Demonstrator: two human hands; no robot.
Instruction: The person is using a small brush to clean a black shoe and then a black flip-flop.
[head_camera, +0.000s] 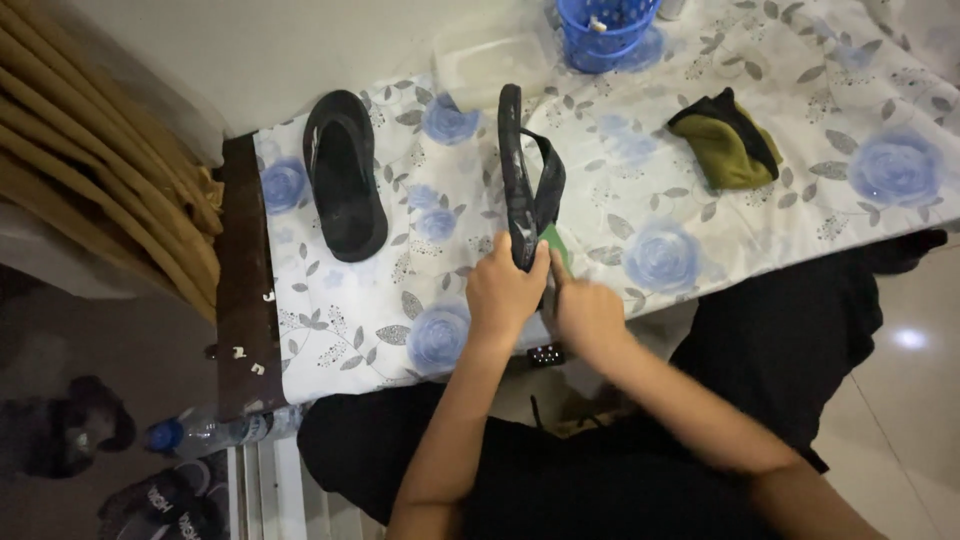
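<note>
My left hand (503, 292) grips the near end of a black flip-flop (520, 180), which stands on its edge on the floral tablecloth (620, 190), straps facing right. My right hand (585, 315) is beside it, fingers closed on a small green thing (553, 240) pressed against the sandal's near end; what that thing is cannot be told. A second black flip-flop (343, 172) lies flat, sole down, to the left on the table.
A green and black cloth (730, 140) lies at the right. A blue basket (602, 30) and a clear plastic box (492, 58) stand at the far edge. Curtains (90, 170) hang left. A water bottle (215, 432) and shoes (60, 425) lie on the floor.
</note>
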